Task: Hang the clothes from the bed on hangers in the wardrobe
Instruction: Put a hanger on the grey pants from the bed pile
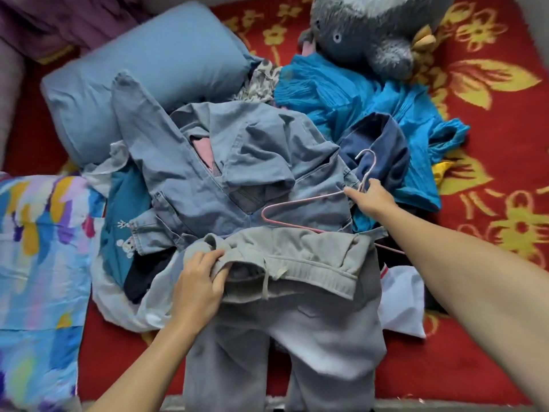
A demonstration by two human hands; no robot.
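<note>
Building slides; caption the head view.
Left hand grips grey trousers while right hand holds a pink hanger over the clothes pile.

I see grey trousers (297, 316) spread waist-up at the near edge of the bed (505, 162), legs hanging toward me. My left hand (199, 281) grips the waistband's corner. A thin pink hanger (303, 202) lies tilted across a light denim garment (237, 162), one arm under the waistband, with my right hand (371, 197) holding its neck. A turquoise garment (341, 93) and a navy garment (383, 144) lie heaped behind.
</note>
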